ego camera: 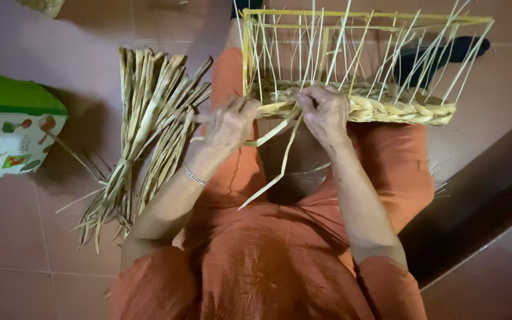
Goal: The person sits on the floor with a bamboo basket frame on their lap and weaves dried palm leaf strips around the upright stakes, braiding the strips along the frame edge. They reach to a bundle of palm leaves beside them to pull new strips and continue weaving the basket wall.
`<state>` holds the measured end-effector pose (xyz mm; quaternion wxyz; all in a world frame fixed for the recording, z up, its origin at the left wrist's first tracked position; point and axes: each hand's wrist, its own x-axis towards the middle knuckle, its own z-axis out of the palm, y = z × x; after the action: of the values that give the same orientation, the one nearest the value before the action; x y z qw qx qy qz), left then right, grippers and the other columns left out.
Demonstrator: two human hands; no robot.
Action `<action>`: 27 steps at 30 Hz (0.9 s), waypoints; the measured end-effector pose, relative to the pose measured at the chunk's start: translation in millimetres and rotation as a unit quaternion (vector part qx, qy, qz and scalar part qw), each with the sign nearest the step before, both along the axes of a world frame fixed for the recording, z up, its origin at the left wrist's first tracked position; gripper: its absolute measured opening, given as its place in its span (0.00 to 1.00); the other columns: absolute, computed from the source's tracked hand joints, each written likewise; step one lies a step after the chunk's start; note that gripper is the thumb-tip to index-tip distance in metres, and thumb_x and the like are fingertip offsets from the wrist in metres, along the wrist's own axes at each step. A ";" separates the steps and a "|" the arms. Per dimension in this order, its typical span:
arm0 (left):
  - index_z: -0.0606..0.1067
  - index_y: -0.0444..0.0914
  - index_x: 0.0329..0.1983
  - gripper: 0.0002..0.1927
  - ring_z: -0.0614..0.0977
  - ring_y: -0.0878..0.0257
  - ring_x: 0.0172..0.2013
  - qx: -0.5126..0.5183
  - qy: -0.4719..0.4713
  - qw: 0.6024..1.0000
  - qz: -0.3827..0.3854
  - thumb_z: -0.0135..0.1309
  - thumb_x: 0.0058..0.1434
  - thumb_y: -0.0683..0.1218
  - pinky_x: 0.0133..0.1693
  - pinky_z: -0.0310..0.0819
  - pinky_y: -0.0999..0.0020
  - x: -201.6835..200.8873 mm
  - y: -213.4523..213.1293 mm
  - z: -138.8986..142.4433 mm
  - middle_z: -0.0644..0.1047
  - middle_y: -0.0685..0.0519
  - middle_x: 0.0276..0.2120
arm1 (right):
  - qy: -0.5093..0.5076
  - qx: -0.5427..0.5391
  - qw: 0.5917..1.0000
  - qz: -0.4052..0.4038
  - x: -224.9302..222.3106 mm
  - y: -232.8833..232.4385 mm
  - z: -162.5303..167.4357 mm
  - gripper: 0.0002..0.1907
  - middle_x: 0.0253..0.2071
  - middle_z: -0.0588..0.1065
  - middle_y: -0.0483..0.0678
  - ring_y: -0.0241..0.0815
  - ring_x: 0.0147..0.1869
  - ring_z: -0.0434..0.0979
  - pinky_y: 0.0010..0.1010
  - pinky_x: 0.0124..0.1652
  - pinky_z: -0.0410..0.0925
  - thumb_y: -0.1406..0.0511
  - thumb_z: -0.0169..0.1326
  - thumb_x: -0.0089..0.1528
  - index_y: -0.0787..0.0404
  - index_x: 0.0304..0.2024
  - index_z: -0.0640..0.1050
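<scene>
Tiled floor; fingers (306, 102) on basket weave (386, 106)

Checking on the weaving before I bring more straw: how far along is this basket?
Early. One braided band is woven along the yellow frame's base. Left hand and right hand work a straw strand at the corner. Upright strands above remain bare; the straw bundle waits.

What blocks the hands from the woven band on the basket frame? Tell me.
Nothing visible does. The right hand already rests on the braided band of the yellow frame, and the left hand pinches a loose straw strand beside its end. The thin uprights stand behind the hands.
</scene>
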<state>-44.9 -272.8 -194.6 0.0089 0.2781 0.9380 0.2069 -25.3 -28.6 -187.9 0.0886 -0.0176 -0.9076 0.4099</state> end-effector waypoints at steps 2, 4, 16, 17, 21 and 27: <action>0.79 0.41 0.44 0.09 0.80 0.52 0.27 -0.021 -0.101 0.994 0.039 0.55 0.73 0.50 0.28 0.75 0.54 3.8 -5.6 -7.1 0.79 0.46 0.29 | 0.031 0.016 0.999 -0.001 -0.4 -1.7 -7.7 0.03 0.31 0.81 0.49 0.43 0.32 0.78 0.36 0.36 0.71 0.66 0.65 0.61 0.59 0.36 0.85; 0.82 0.45 0.42 0.09 0.77 0.52 0.18 -0.004 -0.119 0.990 0.074 0.57 0.66 0.52 0.20 0.71 0.54 5.5 -12.8 -12.0 0.77 0.48 0.18 | 0.069 0.034 0.997 -0.007 2.4 -2.9 -15.5 0.02 0.31 0.81 0.49 0.43 0.34 0.78 0.37 0.36 0.71 0.67 0.65 0.60 0.60 0.35 0.85; 0.76 0.37 0.51 0.25 0.72 0.50 0.50 0.038 0.171 0.983 0.061 0.59 0.61 0.60 0.51 0.66 0.48 6.6 -17.8 9.8 0.76 0.41 0.49 | 0.165 0.076 0.983 -0.010 2.8 -12.3 -15.2 0.30 0.43 0.76 0.45 0.37 0.43 0.78 0.30 0.37 0.72 0.70 0.67 0.59 0.62 0.62 0.72; 0.75 0.36 0.52 0.28 0.72 0.50 0.52 0.045 0.142 0.988 0.044 0.60 0.61 0.62 0.53 0.64 0.45 16.3 -9.6 11.2 0.76 0.41 0.50 | 0.169 0.118 0.979 -0.008 2.6 -12.8 -12.9 0.29 0.44 0.75 0.48 0.38 0.42 0.78 0.29 0.34 0.71 0.69 0.67 0.57 0.61 0.60 0.73; 0.71 0.32 0.52 0.39 0.74 0.46 0.50 0.049 0.071 0.996 0.004 0.61 0.50 0.66 0.49 0.64 0.40 43.3 21.3 1.3 0.77 0.39 0.47 | 0.131 0.225 0.965 0.021 -4.5 -22.4 -12.7 0.17 0.43 0.75 0.53 0.38 0.31 0.75 0.26 0.21 0.66 0.73 0.64 0.59 0.60 0.51 0.79; 0.70 0.39 0.52 0.16 0.82 0.48 0.36 -0.083 -0.228 0.969 0.037 0.54 0.70 0.53 0.43 0.76 0.48 40.4 13.5 -20.8 0.80 0.45 0.35 | 0.095 0.073 0.985 0.126 -11.2 -21.8 -17.7 0.11 0.43 0.81 0.49 0.41 0.38 0.83 0.25 0.33 0.76 0.78 0.58 0.64 0.60 0.45 0.83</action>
<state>-4.5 -259.3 -215.4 0.2380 0.1868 0.9347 0.1864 -36.5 -50.4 -205.6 0.1228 0.1419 -0.9178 0.3499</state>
